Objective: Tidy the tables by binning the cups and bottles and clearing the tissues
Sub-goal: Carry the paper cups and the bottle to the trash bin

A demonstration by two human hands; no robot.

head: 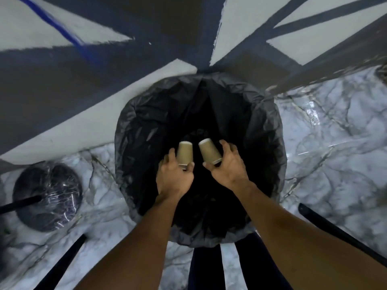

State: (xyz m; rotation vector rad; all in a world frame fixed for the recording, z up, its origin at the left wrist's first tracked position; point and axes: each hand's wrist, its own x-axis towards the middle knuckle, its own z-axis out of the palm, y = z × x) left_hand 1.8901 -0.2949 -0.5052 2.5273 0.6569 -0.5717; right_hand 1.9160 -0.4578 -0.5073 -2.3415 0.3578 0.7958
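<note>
**Two paper cups held over an open bin, one in each hand**

A view from the head, looking straight down. A round bin point(125, 130) fills the centre of the frame, lined with a crinkled black liner point(266, 114) folded over its rim. Its mouth is wide and dark, and what lies inside cannot be made out.

Both forearms reach in from the bottom of the frame. The left hand point(174, 178) grips a tan paper cup, the left cup point(184, 153), by its open rim end. The right hand point(230, 170) grips the right cup point(210, 151) the same way, fingers curled round the rim. The two cups sit just beside each other without touching.

Each cup's long axis runs up the frame, closed base pointing away from the hands. The left cup is near straight and the right cup tilts to the upper left. Both cups hang over the middle of the bin's mouth, well inside the rim on every side, so letting go should drop them straight in. Neither hand looks nearer than the other.

Around the bin lies a glossy marble floor point(335, 132), with patterned carpet point(62, 84) across the top of the frame. A round stand base point(47, 197) sits at lower left. No bottles or tissues show.
</note>
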